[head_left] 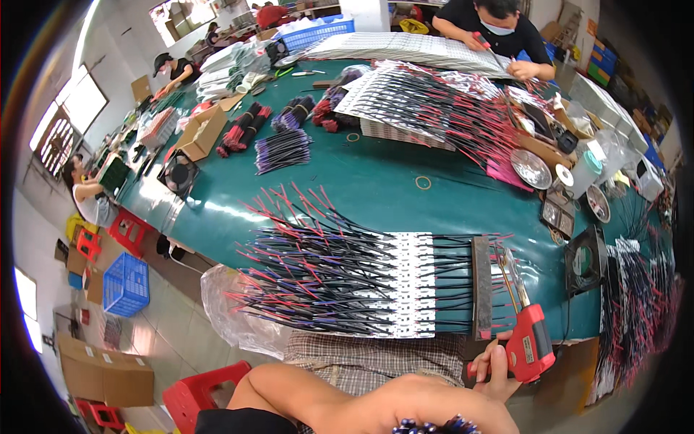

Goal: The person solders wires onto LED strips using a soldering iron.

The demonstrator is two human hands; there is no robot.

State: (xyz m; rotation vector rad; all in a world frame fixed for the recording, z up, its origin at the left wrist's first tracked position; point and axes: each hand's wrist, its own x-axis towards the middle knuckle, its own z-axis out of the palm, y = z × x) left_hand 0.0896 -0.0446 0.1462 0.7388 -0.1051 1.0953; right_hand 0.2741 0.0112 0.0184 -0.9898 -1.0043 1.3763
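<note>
My right hand (497,372) grips a red soldering gun (531,343), its metal tip pointing up and away at the right end of the work. My left hand (434,401) crosses low in front of me, closed around a bundle of thin wires (437,425) with dark, blue and white ends; the picture's lower edge cuts off its fingers. On the table before me lies a panel of white circuit boards (413,286). Black wires with red and blue ends (318,271) fan out to its left. More black wires run right, under a dark flat bar (481,288).
Wire bundles (283,150) and a stack of wired white boards (405,101) lie farther back on the green table (361,195). A black fan (584,260) and a metal dish (531,170) stand right. Across the table a masked person (499,32) works on white boards.
</note>
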